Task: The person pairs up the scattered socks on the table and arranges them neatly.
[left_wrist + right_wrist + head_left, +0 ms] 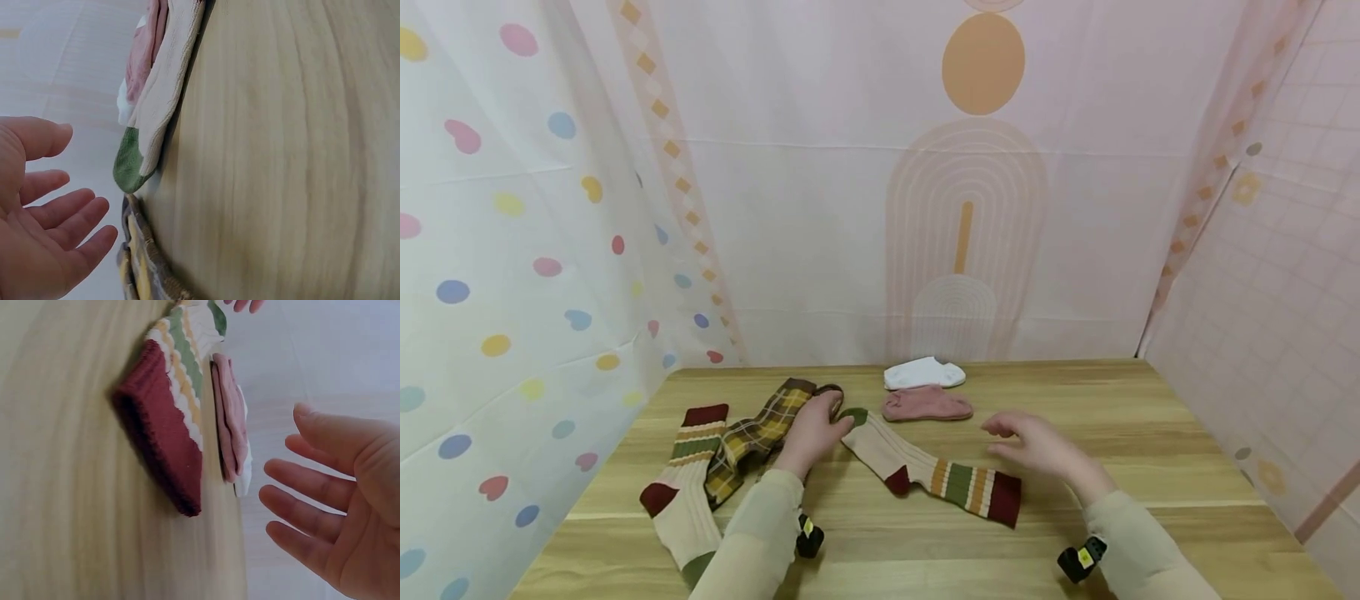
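My left hand (812, 429) hovers over the brown-and-yellow plaid socks (767, 423), its fingers loosely bent and holding nothing in the left wrist view. Just right of its fingertips lies a cream striped sock (880, 450) with a green toe, burgundy heel and burgundy cuff, stretched diagonally across the table. Its cuff (156, 412) shows large in the right wrist view. My right hand (1037, 446) is held to the right of that cuff, fingers apart and palm bare. A matching striped sock (685, 508) lies at the left, partly hidden by my left sleeve.
Behind the middle sock lie a pink ankle sock (927, 403) and a white ankle sock (923, 373), one behind the other. The wooden table (1120, 417) ends at a patterned curtain (805, 250) at the back, with more cloth on both sides.
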`<state>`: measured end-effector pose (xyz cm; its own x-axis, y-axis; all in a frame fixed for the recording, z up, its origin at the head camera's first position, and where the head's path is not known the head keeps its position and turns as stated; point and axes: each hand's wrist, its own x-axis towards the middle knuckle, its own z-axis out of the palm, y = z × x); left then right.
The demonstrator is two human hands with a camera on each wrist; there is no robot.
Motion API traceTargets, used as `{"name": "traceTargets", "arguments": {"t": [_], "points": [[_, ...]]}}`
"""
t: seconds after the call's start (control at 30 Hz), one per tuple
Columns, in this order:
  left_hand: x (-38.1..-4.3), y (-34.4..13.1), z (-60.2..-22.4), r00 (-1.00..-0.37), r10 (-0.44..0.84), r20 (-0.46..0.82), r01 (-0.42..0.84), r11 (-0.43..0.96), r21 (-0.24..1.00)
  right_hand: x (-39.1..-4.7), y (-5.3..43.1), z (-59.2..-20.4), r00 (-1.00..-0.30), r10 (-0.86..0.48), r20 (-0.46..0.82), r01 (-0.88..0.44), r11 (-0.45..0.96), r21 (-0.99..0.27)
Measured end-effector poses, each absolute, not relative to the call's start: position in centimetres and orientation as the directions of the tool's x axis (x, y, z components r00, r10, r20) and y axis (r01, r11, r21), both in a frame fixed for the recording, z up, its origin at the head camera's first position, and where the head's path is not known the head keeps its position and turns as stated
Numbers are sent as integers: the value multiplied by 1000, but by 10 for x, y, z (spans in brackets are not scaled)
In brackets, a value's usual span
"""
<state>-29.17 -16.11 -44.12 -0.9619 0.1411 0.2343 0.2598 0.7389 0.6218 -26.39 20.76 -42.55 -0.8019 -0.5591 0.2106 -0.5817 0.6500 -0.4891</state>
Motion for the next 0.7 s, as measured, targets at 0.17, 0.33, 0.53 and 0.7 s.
{"name": "traceTargets", "arguments": {"t": [0.17, 0.33, 0.53, 0.7], "points": [[-295, -160, -443, -982, 85, 168, 181, 669, 721, -257, 209, -430, -814, -546, 198, -568, 678, -468], [-299, -160, -446, -993, 58, 105, 118, 638, 761, -253, 211, -437, -803, -560, 202, -586, 685, -433], [-303, -160, -451, -997, 44, 65, 78, 631, 772, -248, 210, -443, -846, -516, 134, -519, 738, -432], [-304, -157, -454, -998, 41, 41, 57, 622, 781, -244, 208, -446, -867, -491, 86, -480, 777, -407]]}}
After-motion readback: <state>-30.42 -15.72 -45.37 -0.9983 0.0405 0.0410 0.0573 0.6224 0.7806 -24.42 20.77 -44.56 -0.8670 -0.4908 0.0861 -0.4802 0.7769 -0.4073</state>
